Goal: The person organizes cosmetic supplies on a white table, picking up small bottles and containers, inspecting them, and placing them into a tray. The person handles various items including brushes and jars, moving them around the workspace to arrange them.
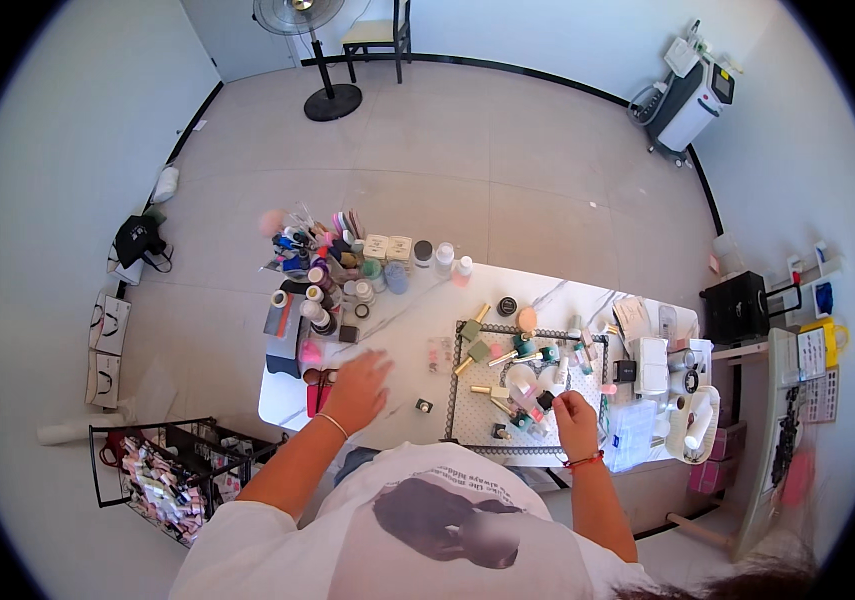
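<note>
My left hand point(358, 388) hovers over the left part of the white marble-patterned table point(402, 345), fingers stretched out with nothing in them. Beside it lies a red case point(319, 399). A small dark bottle point(424, 406) sits on the table between my hands. On the right, the fingers of my right hand point(576, 420) pinch together at a small black cap point(545, 400); what is below the cap is hard to make out. Around it, nail polish bottles with gold caps point(472, 359) and green bottles point(524, 345) lie jumbled on a dotted mat point(467, 425) with a dark lace border.
Brushes and jars point(322, 260) crowd the table's far left. White boxes point(651, 366) and an oval basket point(692, 425) line the right end. A wire rack of bottles point(162, 480) stands at lower left. A floor fan point(332, 101) and a wheeled machine point(689, 105) stand farther off.
</note>
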The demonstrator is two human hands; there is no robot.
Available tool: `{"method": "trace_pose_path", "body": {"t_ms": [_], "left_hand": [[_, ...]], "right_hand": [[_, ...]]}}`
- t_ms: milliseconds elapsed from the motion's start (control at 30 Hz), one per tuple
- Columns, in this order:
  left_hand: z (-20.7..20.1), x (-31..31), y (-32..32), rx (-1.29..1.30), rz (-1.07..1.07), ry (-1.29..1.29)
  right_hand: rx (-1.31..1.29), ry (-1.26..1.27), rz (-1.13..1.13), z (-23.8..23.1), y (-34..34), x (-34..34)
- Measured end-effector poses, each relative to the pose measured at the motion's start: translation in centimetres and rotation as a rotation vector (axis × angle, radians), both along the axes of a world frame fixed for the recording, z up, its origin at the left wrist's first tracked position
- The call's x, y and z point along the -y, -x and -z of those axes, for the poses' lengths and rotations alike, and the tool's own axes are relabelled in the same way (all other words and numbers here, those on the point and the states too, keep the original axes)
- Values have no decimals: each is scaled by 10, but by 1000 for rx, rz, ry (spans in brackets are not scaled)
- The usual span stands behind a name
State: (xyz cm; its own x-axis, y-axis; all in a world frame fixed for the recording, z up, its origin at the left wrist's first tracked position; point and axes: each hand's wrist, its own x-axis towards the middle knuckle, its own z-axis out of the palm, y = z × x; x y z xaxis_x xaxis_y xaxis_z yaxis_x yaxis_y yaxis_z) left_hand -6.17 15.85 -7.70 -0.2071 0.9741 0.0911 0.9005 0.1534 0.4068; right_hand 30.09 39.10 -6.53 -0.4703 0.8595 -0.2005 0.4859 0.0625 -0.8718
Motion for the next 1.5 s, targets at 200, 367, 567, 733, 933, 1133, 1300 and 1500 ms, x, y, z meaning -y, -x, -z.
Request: {"method": "trace_pose_path", "body": {"t_ms": [200,367,567,733,933,1133,1300,1500], "left_hand": [[-18,-22,-41,161,358,57],[12,-33,-53,47,365,166],[10,-40,-50,-3,353,135],[4,-38,-54,19,340,176],[-4,-33,-59,83,319,176],[-18,-26,-55,112,282,131],[-40,-18,-56,193,240,25],[-89,-19,-64,327,167,-191]], "right_hand": [[256,-326,-156,34,-5,8],[263,-390,-162,64,-11,18],[307,-343,68,69,-28,9],[256,-391,50,76,-36,-5],[369,-239,20,89,-25,-12],[372,-100,73,76,-16,-13],[131,-398,112,54,-1,-11],[-142,-327,-312,-85,72,19]]}}
